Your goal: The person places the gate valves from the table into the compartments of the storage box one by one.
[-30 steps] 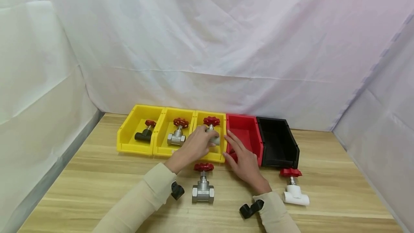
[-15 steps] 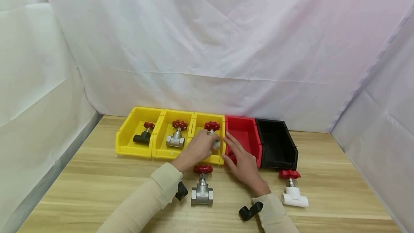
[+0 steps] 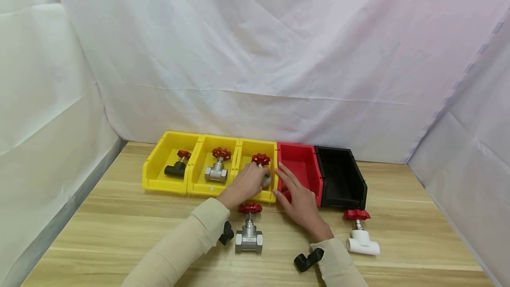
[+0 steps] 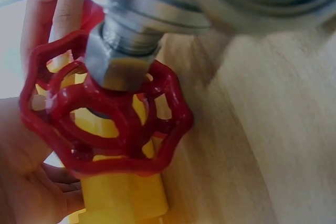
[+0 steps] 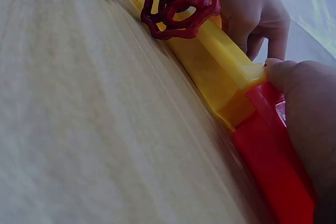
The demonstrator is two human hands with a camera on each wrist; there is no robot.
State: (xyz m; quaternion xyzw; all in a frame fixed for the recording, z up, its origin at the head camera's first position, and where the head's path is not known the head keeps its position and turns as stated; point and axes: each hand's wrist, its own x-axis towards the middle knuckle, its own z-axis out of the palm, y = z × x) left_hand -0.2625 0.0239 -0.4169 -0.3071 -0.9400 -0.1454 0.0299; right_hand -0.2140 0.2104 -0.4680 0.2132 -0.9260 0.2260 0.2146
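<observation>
My left hand (image 3: 248, 181) reaches into the third yellow bin (image 3: 264, 196) from the left, fingers curled round the body of a red-handled valve (image 3: 266, 180); its red wheel shows beyond the fingers. The right hand (image 3: 299, 201) lies over the red bin (image 3: 300, 149), its straight fingers touching the shared edge with the yellow one. The right wrist view shows the thumb (image 5: 283, 74) at the corner where the yellow bin (image 5: 210, 61) meets the red bin (image 5: 275, 166). A large metal valve (image 3: 249, 237) stands in front of the bins; its red wheel (image 4: 105, 114) fills much of the left wrist view.
The left yellow bin (image 3: 165, 185) holds a black valve (image 3: 175, 169), the middle one a metal valve (image 3: 216, 173). A black bin (image 3: 342, 180) ends the row at right. A white valve (image 3: 362, 243) lies front right on the wooden table (image 3: 119, 220). White cloth (image 3: 255, 56) hangs behind.
The valve in the third yellow bin has shifted slightly toward the front, its red wheel lower, with the left hand still on it. My right hand has hardly moved.
</observation>
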